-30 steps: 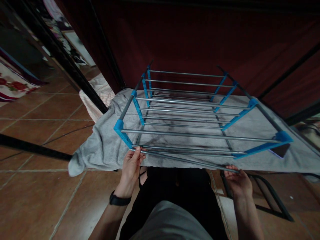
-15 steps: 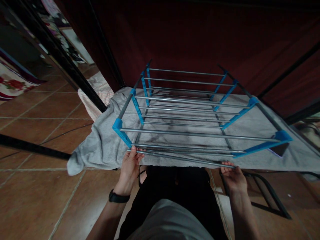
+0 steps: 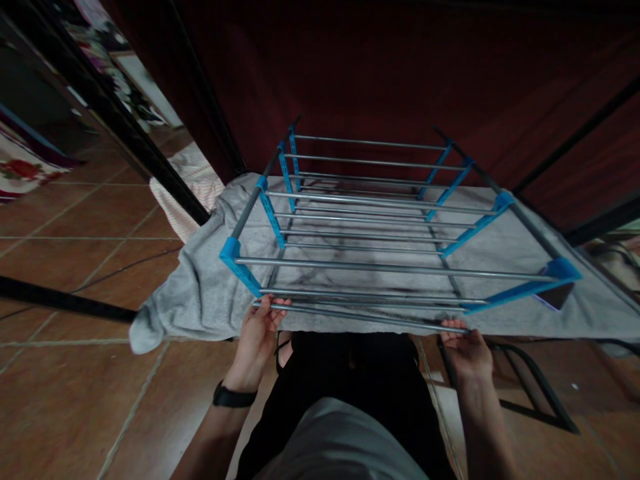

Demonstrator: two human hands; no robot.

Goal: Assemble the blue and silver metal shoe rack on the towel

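A loose grey metal rod (image 3: pixel 360 317) lies across the front, slanting slightly down to the right. My left hand (image 3: pixel 261 327) pinches its left end, close to a blue corner piece of the rack. Its right end rests in the curled fingers of my right hand (image 3: pixel 465 343). Just beyond the rod stands a rack of grey metal bars (image 3: pixel 395 268) joined by blue plastic connectors (image 3: pixel 231 250). The rack sits on a grey cloth (image 3: pixel 205 293).
Dark metal posts (image 3: pixel 140 133) stand at the left, with a dark red curtain (image 3: pixel 375 73) behind the rack. A dark flat object (image 3: pixel 556 297) lies under the rack's right corner. A black metal frame (image 3: pixel 540 387) is on the tiled floor (image 3: pixel 70 393) at right.
The view has shifted slightly, moving the rack a little left in the picture. Both hands keep hold of the rod in nearly the same place.
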